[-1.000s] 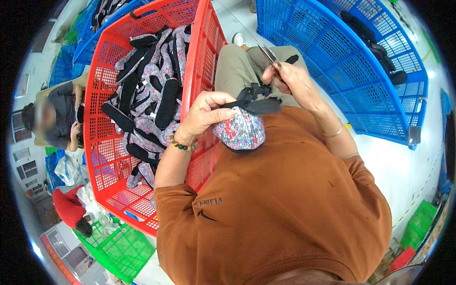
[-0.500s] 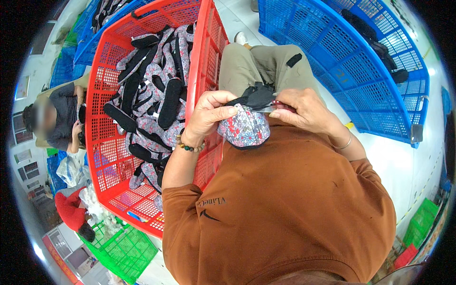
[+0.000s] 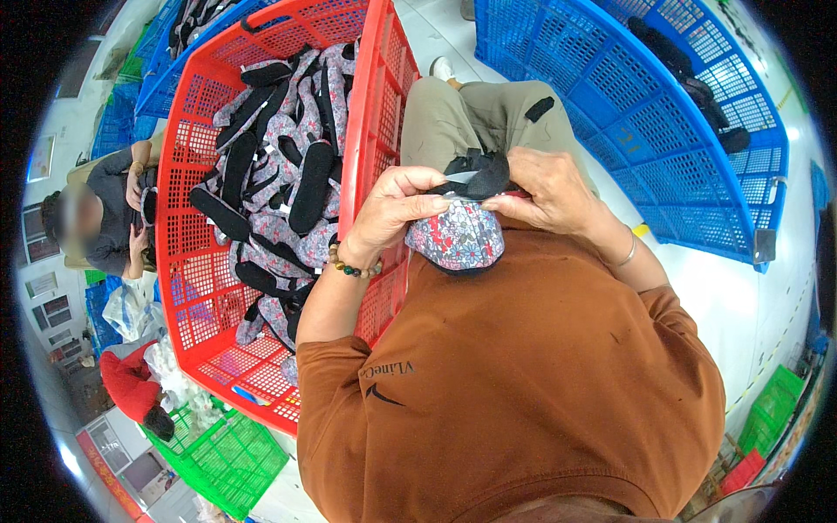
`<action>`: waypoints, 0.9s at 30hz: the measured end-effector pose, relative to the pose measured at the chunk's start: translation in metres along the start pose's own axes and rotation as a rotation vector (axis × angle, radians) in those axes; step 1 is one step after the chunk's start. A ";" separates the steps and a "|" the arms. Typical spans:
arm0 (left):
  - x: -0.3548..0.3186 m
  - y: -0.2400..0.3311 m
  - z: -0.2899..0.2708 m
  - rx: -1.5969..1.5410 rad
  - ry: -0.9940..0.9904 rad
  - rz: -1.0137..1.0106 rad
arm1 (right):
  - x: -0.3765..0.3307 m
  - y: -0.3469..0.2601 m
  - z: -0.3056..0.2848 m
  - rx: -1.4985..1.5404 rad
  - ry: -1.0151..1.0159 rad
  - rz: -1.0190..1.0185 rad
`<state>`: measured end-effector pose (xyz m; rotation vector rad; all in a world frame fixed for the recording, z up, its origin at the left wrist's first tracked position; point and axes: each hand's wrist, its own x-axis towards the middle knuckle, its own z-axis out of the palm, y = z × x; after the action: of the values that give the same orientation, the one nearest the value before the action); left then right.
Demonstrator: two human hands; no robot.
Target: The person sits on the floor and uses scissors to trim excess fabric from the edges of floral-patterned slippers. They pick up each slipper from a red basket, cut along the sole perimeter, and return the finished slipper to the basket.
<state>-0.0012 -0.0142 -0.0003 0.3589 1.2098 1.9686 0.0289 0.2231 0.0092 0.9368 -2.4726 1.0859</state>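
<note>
A floral slipper [image 3: 455,237] in grey, red and blue with black fabric at its opening hangs toe toward me, just in front of my brown shirt. My left hand [image 3: 394,207] is closed on the slipper's left edge, thumb on the floral upper. My right hand [image 3: 551,196] is closed at the right edge, thumb and fingers pinching the fabric. A bit of dark red shows beneath the right fingers; what it belongs to is mostly hidden. Black fabric [image 3: 477,174] bunches up between the two hands.
At my left stands a red basket [image 3: 375,96] heaped with similar floral slippers with black soles [image 3: 311,187]. A blue basket [image 3: 610,113] with dark items is at the right. A green crate [image 3: 228,462] sits lower left. Two people [image 3: 109,213] work on the left.
My right hand has shifted its grip, its thumb now pinching the slipper's edge. A thin blade and red handle seen by it earlier are mostly hidden now. The slipper has moved slightly right.
</note>
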 end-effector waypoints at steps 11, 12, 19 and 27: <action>0.003 -0.002 0.004 0.033 -0.015 -0.048 | -0.005 0.008 0.000 -0.066 -0.009 -0.084; 0.003 -0.002 0.003 0.037 -0.013 -0.051 | -0.005 0.010 0.001 -0.047 -0.020 -0.073; 0.003 -0.002 0.004 0.046 -0.010 -0.091 | -0.008 0.011 0.002 0.102 -0.031 -0.002; 0.006 -0.004 0.002 0.054 0.046 -0.108 | -0.010 0.009 0.001 -0.043 -0.053 0.048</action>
<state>-0.0021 -0.0078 -0.0042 0.2706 1.2865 1.8640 0.0307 0.2314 -0.0011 0.9092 -2.5629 1.0314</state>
